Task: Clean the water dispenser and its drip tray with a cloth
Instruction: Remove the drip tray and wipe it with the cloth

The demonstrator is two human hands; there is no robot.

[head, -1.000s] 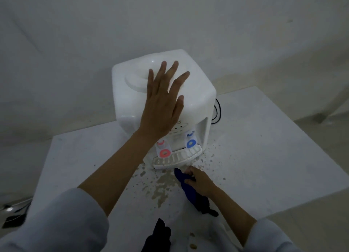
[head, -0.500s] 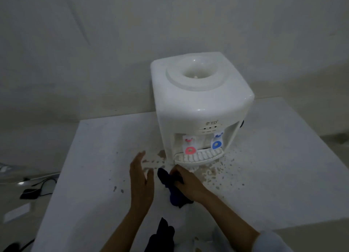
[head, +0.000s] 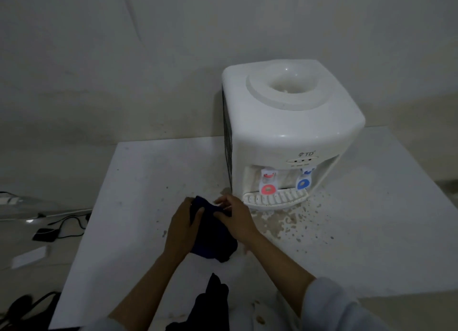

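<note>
A white water dispenser (head: 287,125) stands on a white table (head: 138,187), with a red tap (head: 268,189) and a blue tap (head: 302,184) above its slotted drip tray (head: 275,200). Just left of the tray, both hands hold a dark blue cloth (head: 210,234) above the table. My left hand (head: 182,227) grips the cloth's left edge, thumb over the fabric. My right hand (head: 238,219) pinches its upper right part. The cloth's lower half hangs loose between my wrists.
Brownish stains and splatter (head: 285,221) cover the table in front of the tray and to its right. A dark piece of fabric (head: 213,303) lies at the near edge. On the floor at left are cables and a dark block (head: 45,234). A wall stands close behind.
My left hand came off the dispenser's top, dropped to the table and took hold of the cloth beside my right hand. The cloth has been lifted and spread between both hands.
</note>
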